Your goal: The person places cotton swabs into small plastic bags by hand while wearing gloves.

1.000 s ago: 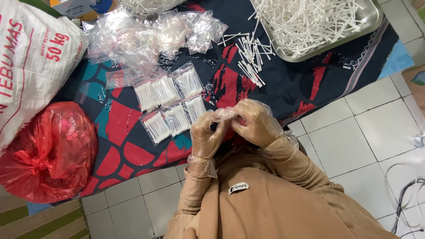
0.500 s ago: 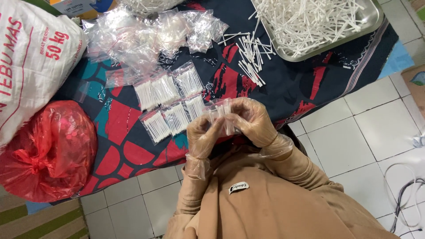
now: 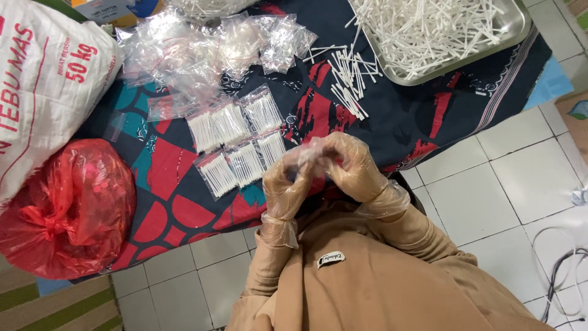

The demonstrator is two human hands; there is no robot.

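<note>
My left hand [image 3: 286, 187] and my right hand [image 3: 352, 164], both in thin clear plastic gloves, meet over the patterned cloth [image 3: 392, 122] and pinch a small clear plastic bag [image 3: 310, 153] between their fingertips. What is inside the bag is hidden by the fingers. Just beyond my left hand lie several filled packets of white cotton swabs [image 3: 236, 144] in two rows. A loose bundle of white swabs [image 3: 348, 83] lies on the cloth above my right hand.
A metal tray [image 3: 508, 30] heaped with white swabs sits top right. A pile of empty clear bags [image 3: 202, 46] lies at the top. At left are a white woven sack [image 3: 43, 86] and a red plastic bag [image 3: 67, 205]. White floor tiles and cables [image 3: 560, 270] are at right.
Both hands stay together at the same spot; the fingers have shifted slightly on the small bag, which now sits a little more to the left between them.
</note>
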